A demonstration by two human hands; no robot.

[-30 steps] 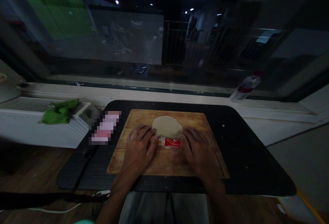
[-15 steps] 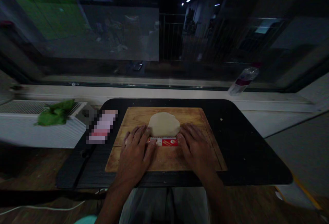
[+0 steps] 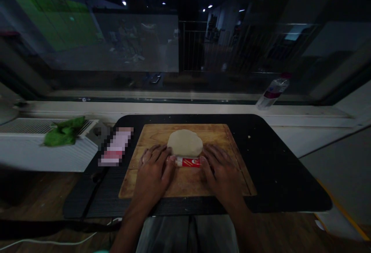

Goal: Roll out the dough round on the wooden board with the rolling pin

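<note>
A rolling pin with a red and white label (image 3: 191, 162) lies crosswise on a wooden board (image 3: 185, 185). Just beyond it is a flat, roughly round sheet of pale dough (image 3: 185, 143), its near edge at the pin. My left hand (image 3: 155, 166) covers the pin's left end, fingers bent over it and thumb beside the label. On the right end rests my right hand (image 3: 222, 166), palm down, with its thumb at the label's right edge. Both ends of the pin are hidden under my hands.
The board sits on a black table (image 3: 278, 168). A blurred-out pink and white item (image 3: 117, 146) lies left of it. A green cloth-like item (image 3: 65, 131) rests on a white radiator (image 3: 52, 152). A plastic bottle (image 3: 272, 92) stands tilted in view on the windowsill (image 3: 185, 108).
The pin has turned slightly under my hands, so a printed strip above the red patch no longer shows. My hands have barely shifted. The whole view sits a little lower.
</note>
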